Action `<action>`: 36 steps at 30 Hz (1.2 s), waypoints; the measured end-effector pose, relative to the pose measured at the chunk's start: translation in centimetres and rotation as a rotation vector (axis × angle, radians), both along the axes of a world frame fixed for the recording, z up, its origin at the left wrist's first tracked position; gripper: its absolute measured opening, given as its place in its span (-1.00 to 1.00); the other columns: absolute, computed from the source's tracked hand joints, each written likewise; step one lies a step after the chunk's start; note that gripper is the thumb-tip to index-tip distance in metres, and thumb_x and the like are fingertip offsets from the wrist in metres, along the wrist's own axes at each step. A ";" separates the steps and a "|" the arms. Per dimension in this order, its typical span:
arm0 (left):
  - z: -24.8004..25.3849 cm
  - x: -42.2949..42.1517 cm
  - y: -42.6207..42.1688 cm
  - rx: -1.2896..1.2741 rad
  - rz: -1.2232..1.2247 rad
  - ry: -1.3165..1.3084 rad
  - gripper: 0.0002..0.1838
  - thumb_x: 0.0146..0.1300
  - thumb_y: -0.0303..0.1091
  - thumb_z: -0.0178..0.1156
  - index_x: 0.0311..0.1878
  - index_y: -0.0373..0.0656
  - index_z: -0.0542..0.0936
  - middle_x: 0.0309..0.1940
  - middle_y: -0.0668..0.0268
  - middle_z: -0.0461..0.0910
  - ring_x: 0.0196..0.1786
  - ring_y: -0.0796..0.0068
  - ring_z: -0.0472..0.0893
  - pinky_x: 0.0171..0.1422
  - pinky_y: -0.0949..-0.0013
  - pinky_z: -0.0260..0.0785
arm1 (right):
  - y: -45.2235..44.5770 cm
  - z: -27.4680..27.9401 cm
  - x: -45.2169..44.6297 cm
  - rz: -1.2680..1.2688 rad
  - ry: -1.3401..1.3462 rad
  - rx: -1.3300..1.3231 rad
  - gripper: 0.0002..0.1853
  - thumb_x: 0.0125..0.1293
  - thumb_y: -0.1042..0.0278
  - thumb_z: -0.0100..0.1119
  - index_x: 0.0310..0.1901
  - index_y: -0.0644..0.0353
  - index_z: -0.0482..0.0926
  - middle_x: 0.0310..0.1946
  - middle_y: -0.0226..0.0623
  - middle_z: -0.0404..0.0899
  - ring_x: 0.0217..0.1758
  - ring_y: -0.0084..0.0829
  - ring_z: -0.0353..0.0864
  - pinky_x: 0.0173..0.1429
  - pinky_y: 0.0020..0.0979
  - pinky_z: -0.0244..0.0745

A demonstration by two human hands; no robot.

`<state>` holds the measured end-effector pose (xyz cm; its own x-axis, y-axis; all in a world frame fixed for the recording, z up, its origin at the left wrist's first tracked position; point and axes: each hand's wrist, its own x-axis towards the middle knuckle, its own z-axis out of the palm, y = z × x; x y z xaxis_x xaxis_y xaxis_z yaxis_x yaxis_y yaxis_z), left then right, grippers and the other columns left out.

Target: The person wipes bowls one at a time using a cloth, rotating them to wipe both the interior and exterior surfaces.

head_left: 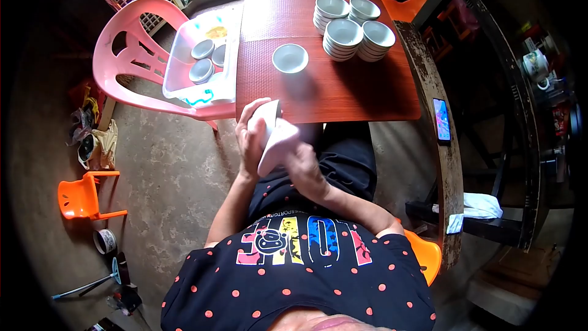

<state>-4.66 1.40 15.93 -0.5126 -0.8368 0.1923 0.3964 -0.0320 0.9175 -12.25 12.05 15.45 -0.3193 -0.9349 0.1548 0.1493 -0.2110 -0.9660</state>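
Observation:
Over my lap, at the table's near edge, my left hand (248,141) is closed around a small white bowl (267,112), tilted on its side. A pale cloth (278,145) covers part of this bowl and hangs below it. My right hand (306,172), somewhat blurred, grips the cloth against the bowl. Beyond my hands, a single white bowl (290,58) stands upright on the red-brown table (263,89). Several stacks of similar bowls (344,34) stand at the table's far right.
Left of the table, a clear plastic tub (174,80) with several bowls (201,70) rests on a pink chair (107,55). To the right, a phone (441,121) lies on a worn wooden bench (450,190). A small orange chair (78,199) stands on the floor at left.

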 end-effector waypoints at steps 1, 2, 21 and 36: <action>-0.2 -0.2 0.4 -0.117 0.086 0.038 -0.45 0.20 -0.10 0.12 0.13 -0.35 0.45 -0.19 0.13 0.60 -0.19 0.43 0.59 -0.02 0.43 0.45 | -0.4 1.1 0.4 -0.064 -0.309 -0.011 -0.75 0.31 0.40 0.10 -0.08 0.43 0.52 -0.27 0.12 0.62 -0.18 -0.04 0.68 -0.12 -0.34 0.57; 0.0 -0.1 0.4 -0.012 0.029 0.064 -0.46 0.21 -0.11 0.11 0.13 -0.34 0.45 -0.15 0.12 0.59 -0.14 0.44 0.58 0.00 0.41 0.44 | -0.3 1.5 0.2 -0.063 -0.064 0.078 -0.79 0.31 0.44 0.10 -0.12 0.42 0.54 -0.33 0.07 0.62 -0.23 -0.04 0.68 -0.13 -0.37 0.57; 2.3 0.8 0.2 0.386 -0.263 0.061 -0.55 0.32 -0.12 -0.03 0.07 -0.30 0.44 -0.23 0.11 0.57 -0.19 0.31 0.61 -0.04 0.32 0.48 | -0.9 -1.7 -1.6 -0.214 1.017 -0.541 -0.69 0.09 0.59 0.24 -0.07 0.36 0.53 -0.22 0.03 0.62 -0.11 -0.03 0.68 0.04 -0.14 0.59; -0.6 0.7 -1.6 0.597 -0.461 0.037 -0.43 0.40 0.02 -0.10 0.01 -0.40 0.52 -0.19 0.00 0.64 -0.17 0.19 0.66 0.03 0.20 0.52 | -0.4 -1.4 -2.6 -0.189 1.316 -0.438 -0.68 0.07 0.45 0.28 -0.10 0.31 0.58 -0.18 -0.12 0.65 -0.10 -0.24 0.67 0.11 -0.20 0.52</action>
